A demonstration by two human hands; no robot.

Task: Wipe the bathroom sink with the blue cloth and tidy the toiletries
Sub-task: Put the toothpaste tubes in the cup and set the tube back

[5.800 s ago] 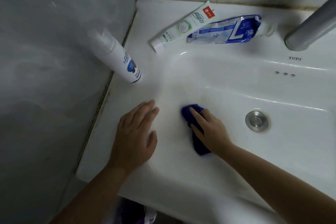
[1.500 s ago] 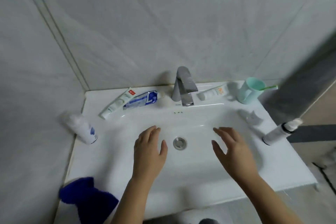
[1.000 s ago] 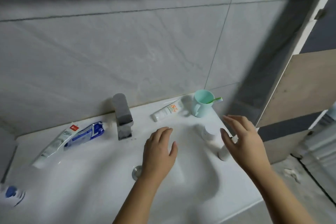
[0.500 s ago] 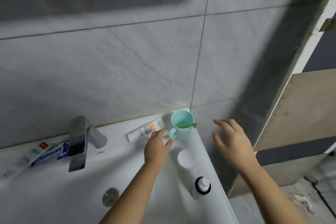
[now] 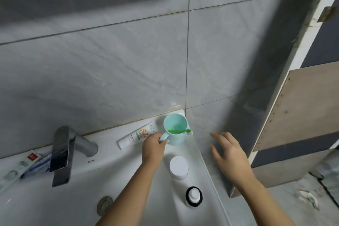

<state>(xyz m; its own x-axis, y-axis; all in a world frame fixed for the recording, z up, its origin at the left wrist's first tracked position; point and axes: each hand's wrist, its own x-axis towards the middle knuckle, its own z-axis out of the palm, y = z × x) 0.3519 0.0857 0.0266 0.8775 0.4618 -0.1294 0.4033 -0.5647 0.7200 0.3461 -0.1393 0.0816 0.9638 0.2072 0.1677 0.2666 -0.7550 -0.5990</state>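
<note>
The left hand (image 5: 153, 146) is pinching the mint cup (image 5: 175, 129) by its handle to reposition it; the right hand (image 5: 228, 154) is hovering, fingers spread.

Dim, soft, diagonal wall shadow, edge distortion

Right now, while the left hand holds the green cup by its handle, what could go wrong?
1. The green toothbrush lies across the mouth of the mint cup, its head past the rim; a tilt could drop it off the sink.
2. The left hand has its grip only on the small handle, so the cup may swing.
3. The white-lidded container and black-collared bottle stand beside the forearm, which might knock them.
</note>
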